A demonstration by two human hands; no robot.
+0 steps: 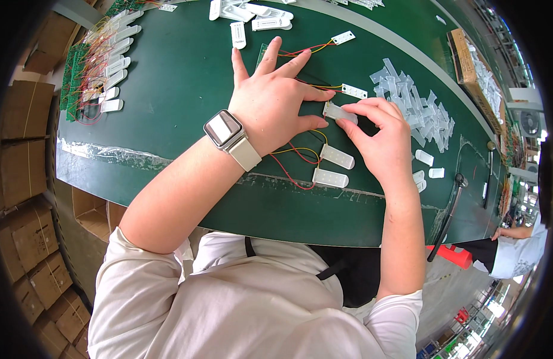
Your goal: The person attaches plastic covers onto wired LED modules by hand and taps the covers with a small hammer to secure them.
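My left hand (267, 107) lies with its fingers spread over a green circuit board (262, 55), which it mostly hides. Its thumb and index finger reach either side of the near end of a small white plastic case (341, 113). Between the thumb and fingers of my right hand (384, 134), that case is pinched at its other end. Red and yellow wires run from under my left hand to two small white LED boards, a far one (343, 37) and a nearer one (354, 91). Closer to me, two more wired white pieces (337, 157) with dotted faces lie side by side.
A pile of clear strips (411, 102) lies right of my right hand. White cases (270, 23) are heaped at the back. Wired boards with cases (79, 78) line the left. A black-handled tool (450, 209) lies at right, near another person's hand (512, 233).
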